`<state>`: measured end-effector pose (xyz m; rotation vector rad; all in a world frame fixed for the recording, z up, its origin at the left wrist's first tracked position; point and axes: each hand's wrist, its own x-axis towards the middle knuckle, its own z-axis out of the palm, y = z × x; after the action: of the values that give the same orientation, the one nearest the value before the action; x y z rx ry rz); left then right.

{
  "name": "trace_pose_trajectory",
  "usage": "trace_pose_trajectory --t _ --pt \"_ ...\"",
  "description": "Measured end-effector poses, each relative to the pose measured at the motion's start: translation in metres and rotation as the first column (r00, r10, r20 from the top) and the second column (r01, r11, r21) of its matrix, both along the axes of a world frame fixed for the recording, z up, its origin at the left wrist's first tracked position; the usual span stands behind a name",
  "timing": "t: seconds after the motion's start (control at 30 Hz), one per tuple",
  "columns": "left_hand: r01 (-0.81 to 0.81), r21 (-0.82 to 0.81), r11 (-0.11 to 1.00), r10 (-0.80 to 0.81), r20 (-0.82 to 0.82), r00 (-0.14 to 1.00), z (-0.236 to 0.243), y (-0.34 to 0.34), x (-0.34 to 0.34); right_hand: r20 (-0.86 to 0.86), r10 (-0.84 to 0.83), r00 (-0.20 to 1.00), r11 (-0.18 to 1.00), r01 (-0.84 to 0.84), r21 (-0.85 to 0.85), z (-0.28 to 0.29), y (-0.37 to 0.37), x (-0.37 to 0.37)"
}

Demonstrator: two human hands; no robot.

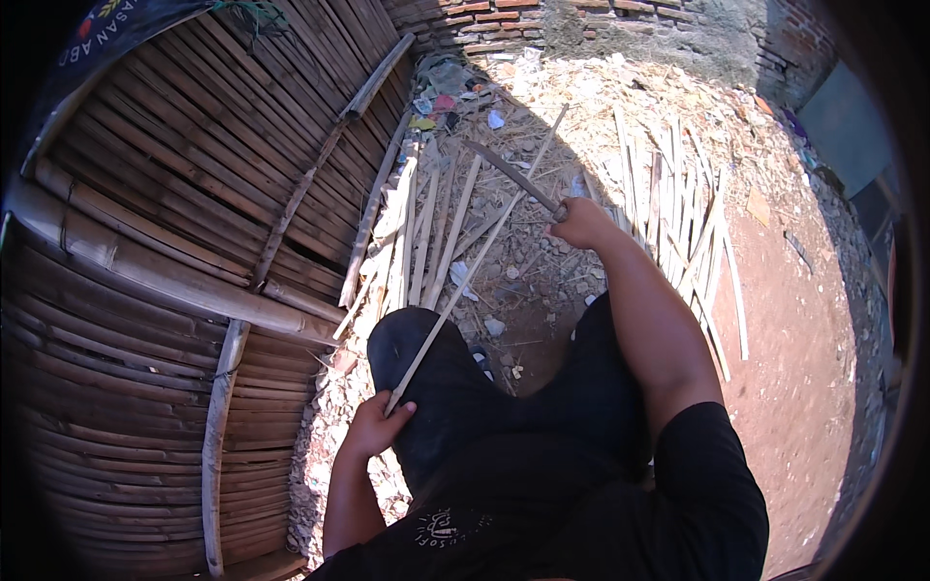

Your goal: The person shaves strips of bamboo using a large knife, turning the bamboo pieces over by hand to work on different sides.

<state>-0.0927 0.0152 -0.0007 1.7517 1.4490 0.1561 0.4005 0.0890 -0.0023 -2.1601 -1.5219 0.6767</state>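
My left hand (376,428) is closed round the near end of a long, thin bamboo strip (432,341), low beside my left knee. From there the strip slants up and away to the right, passing over my left thigh. My right hand (584,225), arm stretched forward, grips the handle of a machete (508,172). Its dark blade points up and to the left, crossing the strip's far part. Whether blade and strip touch, I cannot tell.
Several pale strips (452,232) lie on the ground ahead to the left, and another pile of strips (681,208) spreads on the right. A slatted bamboo wall (174,174) rises close on my left. Shavings and litter cover the ground toward a brick wall (620,21).
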Motion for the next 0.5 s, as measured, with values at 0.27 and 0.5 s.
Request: trace_pose_trajectory --t 0.27,0.5 --pt "0.003 0.033 0.999 -0.003 0.007 1.000 0.001 -0.003 0.001 0.030 0.624 0.781 0.775 -0.614 -0.148 0.011 -0.010 -0.080" --pt "-0.031 0.033 0.999 0.030 0.025 0.999 -0.002 -0.008 -0.004 0.131 0.683 0.719 0.726 -0.688 -0.006 0.001 -0.011 -0.084"
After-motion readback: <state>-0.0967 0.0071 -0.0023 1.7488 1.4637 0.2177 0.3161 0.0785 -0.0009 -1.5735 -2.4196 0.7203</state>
